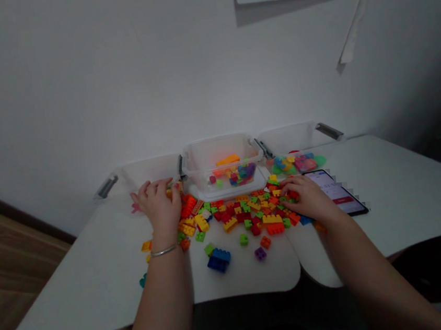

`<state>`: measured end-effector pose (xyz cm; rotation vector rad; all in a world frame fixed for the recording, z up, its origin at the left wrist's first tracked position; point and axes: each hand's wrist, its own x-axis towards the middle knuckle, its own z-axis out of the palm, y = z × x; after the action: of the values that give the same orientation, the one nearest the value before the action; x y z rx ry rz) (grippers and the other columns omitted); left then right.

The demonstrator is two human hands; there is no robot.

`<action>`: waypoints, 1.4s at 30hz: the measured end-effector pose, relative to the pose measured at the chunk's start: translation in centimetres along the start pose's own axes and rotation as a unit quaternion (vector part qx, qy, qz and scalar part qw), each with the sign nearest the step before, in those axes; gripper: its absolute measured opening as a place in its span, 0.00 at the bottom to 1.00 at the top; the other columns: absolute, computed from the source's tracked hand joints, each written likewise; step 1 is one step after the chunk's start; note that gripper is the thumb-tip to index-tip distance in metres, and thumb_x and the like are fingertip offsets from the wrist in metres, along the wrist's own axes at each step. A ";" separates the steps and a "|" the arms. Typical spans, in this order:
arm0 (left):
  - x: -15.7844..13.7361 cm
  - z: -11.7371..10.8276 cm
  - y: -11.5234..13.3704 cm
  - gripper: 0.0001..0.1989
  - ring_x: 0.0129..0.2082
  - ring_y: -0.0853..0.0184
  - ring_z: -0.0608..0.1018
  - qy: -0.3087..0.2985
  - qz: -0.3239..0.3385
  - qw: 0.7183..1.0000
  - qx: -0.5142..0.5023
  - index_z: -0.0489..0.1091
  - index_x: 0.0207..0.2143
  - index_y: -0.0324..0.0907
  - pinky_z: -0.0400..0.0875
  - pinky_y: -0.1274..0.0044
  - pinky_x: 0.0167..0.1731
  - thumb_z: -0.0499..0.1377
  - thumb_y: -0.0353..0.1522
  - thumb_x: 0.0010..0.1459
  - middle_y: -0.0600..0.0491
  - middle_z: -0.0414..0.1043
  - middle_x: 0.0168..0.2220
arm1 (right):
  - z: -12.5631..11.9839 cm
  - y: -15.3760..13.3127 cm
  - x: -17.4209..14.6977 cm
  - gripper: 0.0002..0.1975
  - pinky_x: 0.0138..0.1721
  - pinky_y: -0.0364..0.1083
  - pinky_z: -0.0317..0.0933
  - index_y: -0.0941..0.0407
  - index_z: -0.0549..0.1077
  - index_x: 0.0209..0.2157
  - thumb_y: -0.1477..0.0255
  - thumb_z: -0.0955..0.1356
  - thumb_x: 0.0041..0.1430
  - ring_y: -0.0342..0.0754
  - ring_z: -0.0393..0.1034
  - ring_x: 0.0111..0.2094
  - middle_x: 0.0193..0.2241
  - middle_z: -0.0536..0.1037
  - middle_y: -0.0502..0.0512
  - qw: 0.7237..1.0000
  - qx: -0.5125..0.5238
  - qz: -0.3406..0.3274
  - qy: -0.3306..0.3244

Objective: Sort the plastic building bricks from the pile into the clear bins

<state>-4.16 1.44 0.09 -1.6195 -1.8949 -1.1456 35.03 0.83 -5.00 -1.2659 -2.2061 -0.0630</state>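
My left hand (158, 204) is spread over the near edge of the left clear bin (146, 170), with its fingers apart. Tan and orange pieces (174, 188) show beside its fingertips, and I see none gripped. My right hand (305, 194) reaches into the right side of a heap of toy building bricks, thumb and fingers apart. A red-orange brick (293, 194) lies between them. The heap has red, yellow, orange and green bricks, such as a yellow brick (202, 222) near its left side. A dark blue brick (218, 262) lies in front, with a purple brick (260, 254) to its right.
A middle clear bin (218, 145) holds several coloured pieces. The right clear bin (288, 136) has bright shapes (299, 163) in it. A lit phone (337, 194) lies right of my right hand. The white table (248, 283) meets a wall behind the bins.
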 end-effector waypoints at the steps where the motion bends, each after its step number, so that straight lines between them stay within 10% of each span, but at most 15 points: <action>1: -0.1 -0.2 0.3 0.14 0.58 0.47 0.64 0.008 0.002 1.000 -0.005 0.76 0.42 0.42 0.42 0.49 0.62 0.55 0.37 0.60 0.42 0.74 0.45 | -0.1 0.0 0.0 0.05 0.48 0.57 0.63 0.53 0.76 0.30 0.67 0.73 0.50 0.57 0.70 0.46 0.43 0.78 0.56 1.000 -0.004 -0.001 -0.003; 6: -1.6 -1.2 3.1 0.11 0.60 0.52 0.63 0.046 0.098 0.993 -0.048 0.76 0.42 0.46 0.40 0.53 0.64 0.57 0.32 0.57 0.48 0.73 0.49 | -0.1 0.1 -0.1 0.06 0.50 0.58 0.63 0.53 0.77 0.32 0.68 0.73 0.50 0.58 0.69 0.48 0.46 0.77 0.57 1.000 -0.004 -0.013 -0.004; 18: -3.8 0.5 5.4 0.13 0.42 0.62 0.75 -0.213 0.294 0.903 -0.228 0.76 0.42 0.43 0.72 0.69 0.44 0.53 0.28 0.61 0.46 0.76 0.41 | 0.6 0.4 -0.3 0.08 0.50 0.59 0.64 0.52 0.78 0.37 0.68 0.71 0.54 0.58 0.69 0.49 0.46 0.77 0.58 1.000 -0.018 -0.005 -0.011; 23: -4.5 1.1 5.7 0.13 0.45 0.62 0.76 -0.340 0.295 0.857 -0.250 0.77 0.43 0.45 0.72 0.67 0.47 0.55 0.28 0.60 0.47 0.76 0.44 | 0.5 0.2 0.0 0.05 0.51 0.59 0.63 0.53 0.77 0.33 0.68 0.71 0.54 0.58 0.69 0.49 0.44 0.78 0.58 1.000 0.002 -0.008 0.014; 31: -5.0 1.8 5.4 0.10 0.48 0.60 0.75 -0.375 0.241 0.843 -0.300 0.78 0.41 0.47 0.68 0.63 0.52 0.57 0.31 0.60 0.48 0.76 0.45 | 0.8 -3.6 0.7 0.08 0.43 0.55 0.68 0.53 0.75 0.40 0.68 0.69 0.58 0.55 0.73 0.41 0.38 0.79 0.57 0.991 0.090 0.026 0.094; 42: -4.8 0.5 6.9 0.06 0.42 0.61 0.77 -0.408 0.149 0.804 -0.406 0.77 0.35 0.45 0.69 0.68 0.47 0.64 0.36 0.55 0.50 0.78 0.37 | 2.4 -11.5 1.5 0.05 0.42 0.51 0.68 0.55 0.74 0.39 0.73 0.70 0.59 0.52 0.73 0.38 0.36 0.80 0.57 0.982 0.078 -0.137 0.102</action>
<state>3.65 -1.21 -1.56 -3.1732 -1.4529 -1.3203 24.11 -3.56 -3.43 -0.8278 -2.1450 -0.1191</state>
